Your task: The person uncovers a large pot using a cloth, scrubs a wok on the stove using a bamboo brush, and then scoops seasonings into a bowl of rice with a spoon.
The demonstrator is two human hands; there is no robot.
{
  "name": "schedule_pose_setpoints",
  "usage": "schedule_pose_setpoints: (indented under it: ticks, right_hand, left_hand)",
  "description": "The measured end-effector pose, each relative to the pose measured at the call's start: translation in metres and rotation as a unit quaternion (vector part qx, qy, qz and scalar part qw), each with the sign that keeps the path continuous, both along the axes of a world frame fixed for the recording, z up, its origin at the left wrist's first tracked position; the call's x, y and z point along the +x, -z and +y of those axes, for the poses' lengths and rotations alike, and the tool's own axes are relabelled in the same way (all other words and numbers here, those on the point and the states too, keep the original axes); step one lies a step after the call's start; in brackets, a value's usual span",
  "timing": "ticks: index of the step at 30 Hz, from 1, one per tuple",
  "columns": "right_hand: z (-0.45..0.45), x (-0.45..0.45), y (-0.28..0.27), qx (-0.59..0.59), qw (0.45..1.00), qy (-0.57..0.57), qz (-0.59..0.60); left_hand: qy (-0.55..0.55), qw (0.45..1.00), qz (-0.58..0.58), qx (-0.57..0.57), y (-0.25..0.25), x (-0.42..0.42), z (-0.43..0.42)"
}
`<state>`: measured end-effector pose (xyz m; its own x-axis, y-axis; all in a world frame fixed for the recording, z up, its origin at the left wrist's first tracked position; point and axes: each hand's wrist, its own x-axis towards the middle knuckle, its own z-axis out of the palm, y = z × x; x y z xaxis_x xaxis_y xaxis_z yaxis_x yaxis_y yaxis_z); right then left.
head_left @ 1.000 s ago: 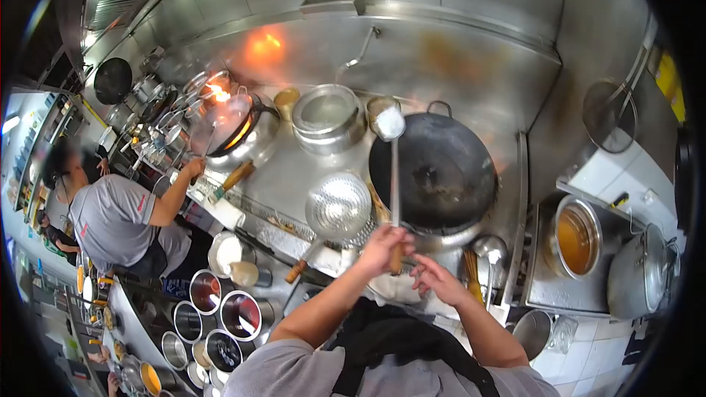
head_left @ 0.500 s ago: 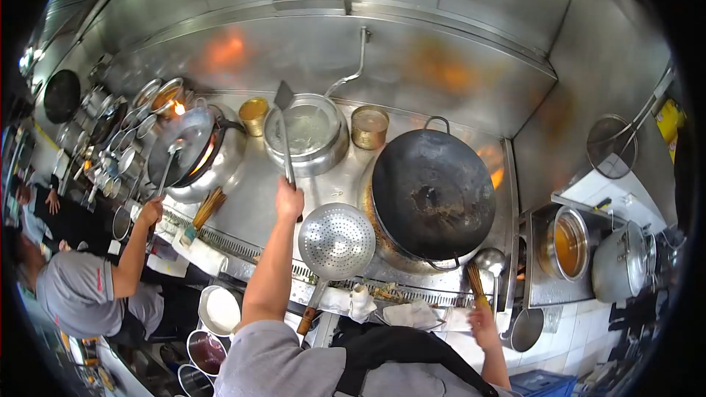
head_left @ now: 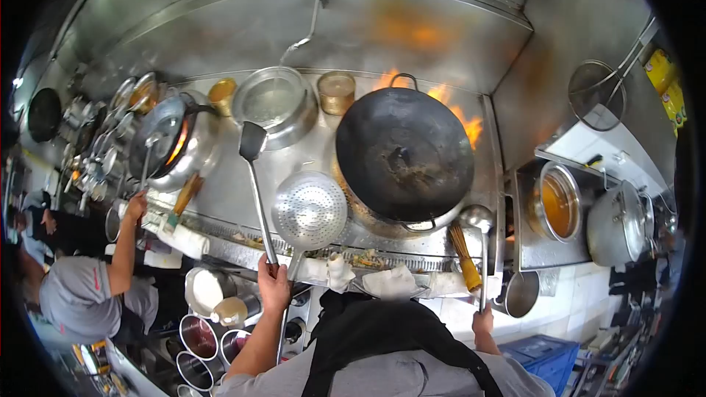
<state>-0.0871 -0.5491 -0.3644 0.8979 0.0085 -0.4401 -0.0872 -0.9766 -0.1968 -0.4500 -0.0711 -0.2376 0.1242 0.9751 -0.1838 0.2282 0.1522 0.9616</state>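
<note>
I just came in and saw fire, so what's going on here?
Someone has a spatula in their left grip, and their right grip is on the handle of a ladle. Flames show behind the big wok. A strainer lies between the spatula and that wok. Over on the left, a co-worker's hand holds a tool that reaches into another wok.

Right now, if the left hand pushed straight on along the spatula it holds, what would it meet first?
The wok spatula in the left hand would lead, and its far end would probably meet the round steel pot first; depth is unclear, so it might pass above instead.
</note>
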Motion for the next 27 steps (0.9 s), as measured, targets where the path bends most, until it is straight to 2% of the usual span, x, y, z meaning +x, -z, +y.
schedule_pose_setpoints:
  ticks: [1,2,3,4,5,7,8,9,10,11,12,14,15,18,19,20,21,23,25,26,27]
  right_hand:
    - [0.010,-0.007,-0.023,0.060,0.998,-0.012,-0.020]
    - [-0.005,-0.005,-0.005,0.155,0.986,-0.031,-0.057]
    - [0.023,-0.017,-0.057,0.217,0.975,-0.018,-0.050]
    - [0.016,-0.009,-0.041,0.241,0.964,-0.023,-0.107]
    - [0.026,0.002,-0.035,0.361,0.907,-0.089,-0.199]
    - [0.085,0.052,-0.069,0.345,0.912,-0.173,-0.138]
    - [0.127,0.068,-0.106,0.337,0.911,-0.214,-0.107]
    - [0.177,0.077,-0.145,0.403,0.897,-0.161,0.083]
    - [0.237,0.068,-0.188,0.488,0.845,-0.165,0.145]
    - [0.285,0.068,-0.202,0.556,0.779,-0.226,0.182]
    - [0.332,0.064,-0.206,0.587,0.750,-0.204,0.227]
    - [0.414,0.045,-0.220,0.564,0.741,-0.230,0.283]
    - [0.451,0.032,-0.217,0.570,0.724,-0.220,0.321]
    - [0.560,-0.012,-0.213,0.538,0.728,-0.212,0.369]
    - [0.597,-0.026,-0.197,0.543,0.719,-0.242,0.360]
    - [0.632,-0.042,-0.182,0.530,0.752,-0.274,0.281]
    - [0.671,-0.053,-0.154,0.480,0.787,-0.338,0.188]
    - [0.739,-0.079,-0.100,0.373,0.823,-0.425,-0.058]
    - [0.773,-0.090,-0.101,0.349,0.824,-0.434,-0.103]
    - [0.788,-0.087,-0.122,0.387,0.835,-0.350,0.174]
    - [0.796,-0.085,-0.140,0.389,0.777,-0.234,0.437]
  left_hand:
    - [-0.027,1.000,-0.014,0.000,-0.012,-0.001,-0.005]
    - [-0.035,0.998,-0.044,-0.015,0.006,-0.014,-0.011]
    - [-0.031,0.997,-0.062,0.020,0.012,-0.020,-0.018]
    - [-0.003,0.998,-0.058,0.030,0.001,-0.022,-0.026]
    - [0.022,0.998,-0.053,0.041,-0.013,-0.023,-0.036]
    - [0.023,0.981,-0.139,-0.135,-0.034,-0.022,-0.047]
    - [0.025,0.973,-0.181,-0.138,-0.031,-0.023,-0.053]
    - [0.034,0.963,-0.225,-0.143,-0.027,-0.022,-0.055]
    - [0.034,0.965,-0.220,-0.140,-0.026,-0.022,-0.056]
    - [0.031,0.964,-0.225,-0.138,-0.025,-0.025,-0.058]
    - [0.028,0.974,-0.173,-0.146,-0.022,-0.029,-0.061]
    - [0.026,0.983,-0.090,-0.156,-0.029,-0.037,-0.064]
    - [0.028,0.982,-0.088,-0.163,-0.032,-0.043,-0.065]
    - [0.044,0.985,-0.071,-0.153,-0.021,-0.072,-0.067]
    - [0.043,0.987,-0.051,-0.144,-0.026,-0.077,-0.070]
    - [0.042,0.989,-0.030,-0.136,-0.031,-0.082,-0.074]
    - [0.040,0.991,-0.010,-0.128,-0.035,-0.087,-0.078]
    - [0.070,0.991,0.098,-0.055,-0.043,-0.095,-0.083]
    - [0.075,0.985,0.144,-0.064,-0.047,-0.103,-0.087]
    - [0.079,0.980,0.166,-0.069,-0.050,-0.107,-0.089]
    - [0.090,0.977,0.184,-0.054,-0.043,-0.112,-0.093]
